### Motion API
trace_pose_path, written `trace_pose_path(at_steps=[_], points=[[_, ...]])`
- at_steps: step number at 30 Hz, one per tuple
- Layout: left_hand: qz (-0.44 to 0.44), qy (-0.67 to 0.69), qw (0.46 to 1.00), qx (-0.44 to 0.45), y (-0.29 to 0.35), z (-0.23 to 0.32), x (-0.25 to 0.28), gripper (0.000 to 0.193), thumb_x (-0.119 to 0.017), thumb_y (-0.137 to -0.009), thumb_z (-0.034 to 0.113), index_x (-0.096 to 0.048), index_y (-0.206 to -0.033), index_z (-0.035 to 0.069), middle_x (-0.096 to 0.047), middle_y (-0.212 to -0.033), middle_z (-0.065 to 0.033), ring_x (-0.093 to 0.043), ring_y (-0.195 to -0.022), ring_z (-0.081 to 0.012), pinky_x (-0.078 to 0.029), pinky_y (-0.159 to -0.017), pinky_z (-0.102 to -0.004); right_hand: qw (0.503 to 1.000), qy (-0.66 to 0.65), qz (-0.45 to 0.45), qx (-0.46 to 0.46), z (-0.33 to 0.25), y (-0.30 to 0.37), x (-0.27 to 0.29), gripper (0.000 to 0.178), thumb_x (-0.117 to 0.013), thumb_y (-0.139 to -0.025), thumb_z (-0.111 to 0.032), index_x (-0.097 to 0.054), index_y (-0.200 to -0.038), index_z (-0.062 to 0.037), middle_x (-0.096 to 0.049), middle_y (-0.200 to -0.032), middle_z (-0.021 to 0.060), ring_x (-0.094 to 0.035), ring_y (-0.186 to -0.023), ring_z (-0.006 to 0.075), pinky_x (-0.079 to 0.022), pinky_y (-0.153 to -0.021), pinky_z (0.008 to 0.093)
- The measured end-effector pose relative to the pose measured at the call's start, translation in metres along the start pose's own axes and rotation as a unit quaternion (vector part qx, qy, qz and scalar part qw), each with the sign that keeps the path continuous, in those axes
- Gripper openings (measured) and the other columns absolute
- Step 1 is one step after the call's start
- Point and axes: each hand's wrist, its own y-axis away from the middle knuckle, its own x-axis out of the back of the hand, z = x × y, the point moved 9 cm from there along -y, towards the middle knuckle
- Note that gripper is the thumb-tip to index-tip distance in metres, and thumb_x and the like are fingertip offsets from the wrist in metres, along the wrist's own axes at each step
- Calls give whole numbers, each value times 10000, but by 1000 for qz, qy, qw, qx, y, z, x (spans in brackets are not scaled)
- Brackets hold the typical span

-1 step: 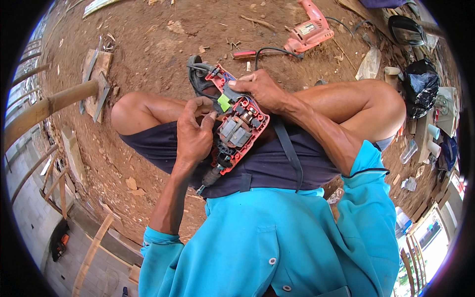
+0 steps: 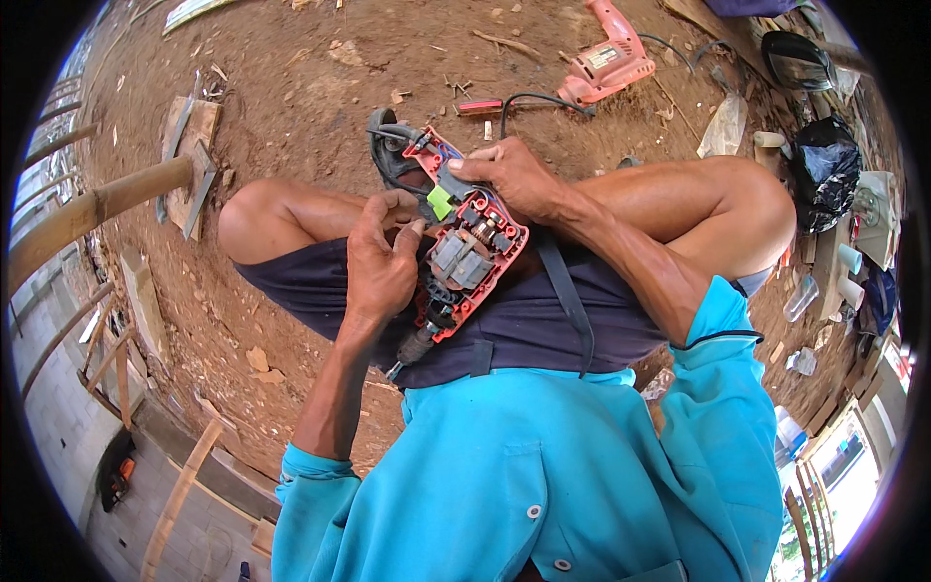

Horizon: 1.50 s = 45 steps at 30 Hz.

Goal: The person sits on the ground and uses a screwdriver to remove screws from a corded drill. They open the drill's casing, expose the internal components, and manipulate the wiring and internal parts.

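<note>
Brown earth ground (image 2: 291,107), strewn with chips and twigs, spreads all round the opened drill (image 2: 464,254), which serves as reference point. Worker's turquoise shirt (image 2: 465,466) fills the area on the near side of it; dark shorts (image 2: 543,325) lie directly beneath it, legs folded, so the drill rests in the lap. Bamboo pole (image 2: 112,209) lies well to the left of it. Drill itself: red half-shell, interior exposed, tilted with handle end away from the body and nose toward the lap, slightly left. Pistol-shaped pink casing (image 2: 609,63) lies on the ground beyond the drill, to the right; whole or half, cannot tell. Left hand (image 2: 381,262) is at the drill's left edge, thumb and fingers bent in close to the handle; whether they pinch anything, cannot tell. Right hand (image 2: 511,177) grasps the drill's handle from the right, thumb pressed on top, fingers curled around the side. Black plastic bag (image 2: 827,160) sits far right of the drill. Motor (image 2: 462,264) is seated mid-shell. Grey chuck (image 2: 415,344) projects from the drill's near end. Slim red object (image 2: 480,107) lies on the earth just beyond the handle. Lime-green piece (image 2: 439,201) shows in the handle, between the two hands.
</note>
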Motion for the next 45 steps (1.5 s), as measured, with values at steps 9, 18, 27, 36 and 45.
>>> trace_pose_path(at_steps=[9, 18, 27, 36, 45], points=[[-32, -44, 998, 27, -3, 9, 4, 290, -558, -966, -80, -577, -1251, -32, -747, -1087, -157, -735, -1013, -226, -563, -913, -340, 996, 80, 2, 39, -7, -4, 2, 352, -717, -1002, -255, -771, -1014, 92, -769, -844, 91, -666, -692, 107, -544, -632, 310], [-48, 30, 998, 29, -6, 5, -1, 318, -573, -978, -77, -553, -1292, -39, -721, -1123, -171, -737, -1015, -229, -572, -897, -331, 987, 141, 31, 74, -22, 8, -2, 384, -701, -991, -298, -771, -946, 76, -741, -776, 93, -649, -693, 115, -529, -640, 336], [-65, 168, 981, 75, -3, 4, -2, 362, -708, -964, 51, -573, -1293, -16, -725, -1074, -107, -574, -707, -44, -373, -491, -161, 988, 131, 26, 83, -23, 9, -1, 394, -693, -1001, -309, -766, -926, 71, -736, -779, 78, -634, -696, 105, -520, -635, 339], [-4, 267, 964, 16, -1, 3, 16, 328, -718, -969, 17, -571, -1263, 8, -722, -1058, -111, -645, -826, -120, -532, -711, -255, 991, 99, 25, 89, -11, -2, 6, 382, -695, -1011, -302, -776, -989, 70, -738, -831, 59, -615, -751, 100, -508, -661, 321], [58, 246, 956, -151, 12, 39, 42, 265, -668, -984, -64, -574, -1224, -5, -722, -1090, -143, -714, -1019, -196, -618, -905, -345, 990, 114, 25, 77, -3, -7, 8, 396, -676, -1017, -311, -779, -1015, 71, -762, -861, 72, -643, -768, 100, -522, -706, 317]])
